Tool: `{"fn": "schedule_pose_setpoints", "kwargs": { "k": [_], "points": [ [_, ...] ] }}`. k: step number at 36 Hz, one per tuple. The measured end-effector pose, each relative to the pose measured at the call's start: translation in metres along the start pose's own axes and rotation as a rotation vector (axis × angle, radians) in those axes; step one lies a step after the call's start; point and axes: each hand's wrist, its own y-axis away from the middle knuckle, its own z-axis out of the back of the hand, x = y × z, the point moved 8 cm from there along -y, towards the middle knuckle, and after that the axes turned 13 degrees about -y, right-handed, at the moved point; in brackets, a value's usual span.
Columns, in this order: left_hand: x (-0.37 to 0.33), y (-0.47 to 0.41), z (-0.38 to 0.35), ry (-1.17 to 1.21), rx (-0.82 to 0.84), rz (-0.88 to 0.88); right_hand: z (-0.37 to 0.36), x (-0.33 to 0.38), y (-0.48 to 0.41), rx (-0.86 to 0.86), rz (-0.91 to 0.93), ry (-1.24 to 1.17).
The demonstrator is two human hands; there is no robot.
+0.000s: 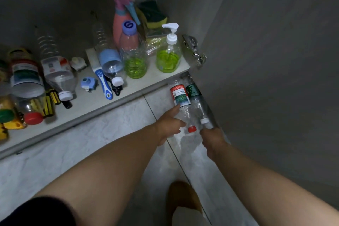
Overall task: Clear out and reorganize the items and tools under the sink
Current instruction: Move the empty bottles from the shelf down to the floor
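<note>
Two empty clear plastic bottles lie side by side on the tiled floor beside the open cabinet door (266,60). The red-label bottle (180,96) has a red cap; the green-label bottle (193,91) has a white cap. Both caps point towards me. My left hand (169,124) rests against the red-label bottle, its index finger stretched along it up to the label. My right hand (212,137) sits just below the white cap, fingers bent downward. Whether it grips anything is hidden.
The cabinet shelf (113,104) holds a pink spray bottle (122,20), a green soap pump bottle (168,55), a purple-capped bottle (133,55), sponges (153,16), several lying bottles and jars, a blue-white brush (103,84) and screwdrivers (48,101). A slipper (183,200) is near my feet.
</note>
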Motion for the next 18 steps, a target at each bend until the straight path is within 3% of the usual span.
{"fn": "schedule_pose_setpoints", "kwargs": {
  "k": [4,7,10,13,18],
  "points": [
    [-0.004,0.016,0.016,-0.268,-0.015,-0.050,-0.006,0.007,0.015,0.130,0.000,0.238],
    [-0.019,0.043,0.046,-0.626,-0.058,-0.124,-0.029,0.030,0.044,0.361,0.073,0.456],
    [-0.039,0.081,0.086,-0.904,-0.120,-0.183,-0.053,0.054,0.084,0.572,0.102,0.513],
    [-0.057,0.121,0.133,-1.035,-0.207,-0.194,-0.079,0.082,0.128,0.693,0.216,0.601],
    [-0.068,0.174,0.208,-1.121,-0.399,-0.209,-0.129,0.121,0.180,0.747,0.510,0.801]
  ]
}}
